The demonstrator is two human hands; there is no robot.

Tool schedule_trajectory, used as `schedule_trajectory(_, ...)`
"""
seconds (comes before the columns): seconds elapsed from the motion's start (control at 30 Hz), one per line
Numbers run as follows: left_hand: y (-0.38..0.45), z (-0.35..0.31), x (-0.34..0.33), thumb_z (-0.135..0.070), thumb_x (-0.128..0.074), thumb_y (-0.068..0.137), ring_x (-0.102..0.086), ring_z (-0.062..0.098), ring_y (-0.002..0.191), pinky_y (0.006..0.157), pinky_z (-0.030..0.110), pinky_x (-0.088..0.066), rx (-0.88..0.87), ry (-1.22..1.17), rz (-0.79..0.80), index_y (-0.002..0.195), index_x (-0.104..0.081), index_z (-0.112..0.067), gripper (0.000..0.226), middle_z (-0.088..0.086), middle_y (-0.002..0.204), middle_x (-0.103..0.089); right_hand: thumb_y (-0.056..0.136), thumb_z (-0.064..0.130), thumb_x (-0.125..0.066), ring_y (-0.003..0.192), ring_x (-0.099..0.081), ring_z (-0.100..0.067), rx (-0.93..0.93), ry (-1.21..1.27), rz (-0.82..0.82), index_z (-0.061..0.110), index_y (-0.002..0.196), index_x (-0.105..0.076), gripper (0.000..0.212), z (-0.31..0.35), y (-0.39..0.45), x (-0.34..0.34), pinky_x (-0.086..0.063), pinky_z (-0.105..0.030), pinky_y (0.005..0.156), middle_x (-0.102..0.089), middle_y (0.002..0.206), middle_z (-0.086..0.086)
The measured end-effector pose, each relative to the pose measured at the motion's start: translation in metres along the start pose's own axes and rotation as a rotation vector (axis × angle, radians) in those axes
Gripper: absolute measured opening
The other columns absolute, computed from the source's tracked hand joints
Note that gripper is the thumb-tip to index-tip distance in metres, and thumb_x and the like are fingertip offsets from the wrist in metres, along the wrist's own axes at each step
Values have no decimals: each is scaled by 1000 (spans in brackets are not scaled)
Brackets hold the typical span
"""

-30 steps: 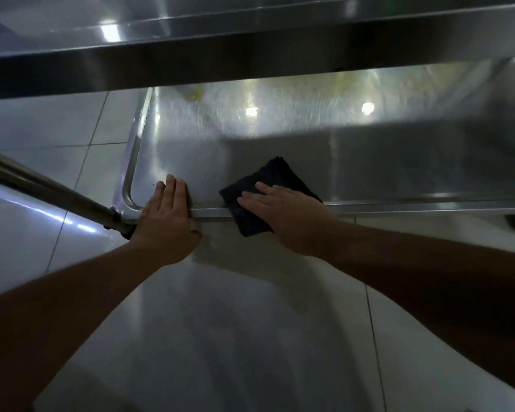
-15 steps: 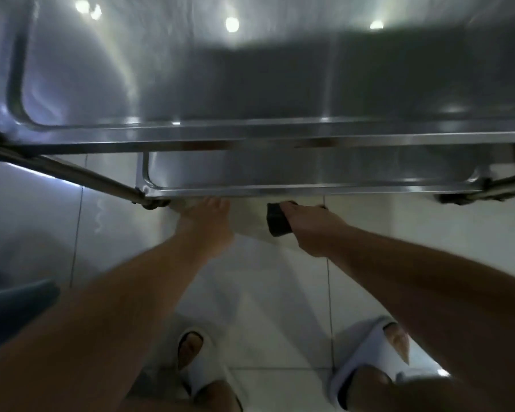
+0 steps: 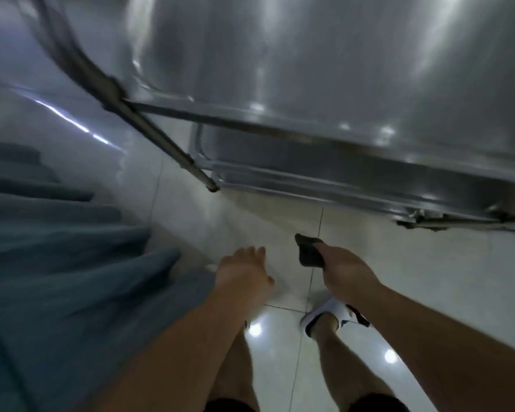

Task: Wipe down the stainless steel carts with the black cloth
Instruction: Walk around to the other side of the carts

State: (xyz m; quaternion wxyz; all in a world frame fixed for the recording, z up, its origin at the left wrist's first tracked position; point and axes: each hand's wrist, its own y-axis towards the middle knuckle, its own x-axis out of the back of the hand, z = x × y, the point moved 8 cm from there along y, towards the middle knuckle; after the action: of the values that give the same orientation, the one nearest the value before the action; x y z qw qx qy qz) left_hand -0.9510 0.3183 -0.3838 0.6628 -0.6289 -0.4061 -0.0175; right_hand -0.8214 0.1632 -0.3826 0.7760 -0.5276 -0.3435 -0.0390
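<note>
No text, label, brand, number or sign can be read anywhere in this blurred head view.

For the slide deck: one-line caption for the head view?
Person standing at a stainless steel cart, right hand gripping the black cloth off the cart, left hand empty above the tiled floor.

cart [image 3: 354, 69]: blurred, cropped top/right | black cloth [image 3: 308, 254]: partly hidden

both hands [image 3: 244, 272] pulled off the cart [image 3: 339, 144] — right still holding the black cloth [image 3: 308, 254].
</note>
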Motion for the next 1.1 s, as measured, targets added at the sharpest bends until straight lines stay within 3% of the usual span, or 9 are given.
schedule_trajectory(0.1,-67,20,42,-38,-48,100,-44,27,138,108,46,-40,-6,-35,-92,160,-28,-20,66,5,155,-44,93,6,-46,100,-66,-27,43,-63,-44,34,151,-39,65,53,-50,46,-56,-40,84,-64,123,-5)
schedule_trajectory(0.3,-164,98,138,-39,-42,101,-43,25,141,112,44,-37,62,-156,-223,157,-32,-20,59,3,156,-44,97,10,-50,101,-65,-28,142,-258,-33,31,148,-38,57,183,-120,125,-55,-41,82,-64,120,-6)
schedule_trajectory(0.4,-202,137,174,-44,-42,102,-44,24,142,112,44,-37,106,-220,-307,155,-37,-22,58,2,157,-45,95,8,-54,107,-64,-30,199,-336,-26,26,143,-43,52,251,-142,153,-47,-37,77,-63,122,-8)
schedule_trajectory(0.53,-237,189,196,-53,-39,102,-51,24,134,108,44,-42,237,-329,-375,148,-45,-22,55,2,149,-52,92,6,-52,109,-64,-32,304,-336,-91,21,129,-51,40,331,-163,195,-45,-37,76,-64,120,-10)
schedule_trajectory(0.67,-257,233,224,-58,-35,102,-54,24,130,104,45,-44,333,-380,-422,142,-49,-24,54,0,144,-56,98,18,-59,112,-63,-30,410,-301,-136,18,141,-50,45,397,-172,248,-52,-39,92,-64,125,-11)
schedule_trajectory(0.73,-263,251,251,-57,-33,103,-55,25,128,106,46,-45,351,-384,-471,142,-50,-23,54,2,143,-57,97,14,-61,112,-63,-30,459,-254,-167,15,139,-53,42,426,-175,281,-52,-41,96,-64,124,-11)
schedule_trajectory(0.83,-270,274,308,-56,-31,106,-52,26,133,108,47,-42,379,-378,-549,151,-45,-21,59,3,149,-54,96,4,-52,102,-64,-27,524,-260,-242,13,128,-57,33,459,-173,336,-49,-33,86,-66,114,-10)
schedule_trajectory(1.0,-285,289,414,-53,-35,108,-52,23,137,109,40,-41,380,-385,-747,152,-48,-21,56,2,152,-54,96,5,-50,97,-60,-24,606,-266,-335,17,124,-57,32,492,-168,429,-51,-36,85,-65,111,-7)
schedule_trajectory(1.1,-288,289,468,-52,-37,108,-53,24,136,108,38,-41,392,-357,-796,151,-49,-21,55,2,152,-55,94,6,-50,93,-58,-24,619,-292,-378,18,120,-55,29,497,-159,479,-45,-34,77,-61,104,-5)
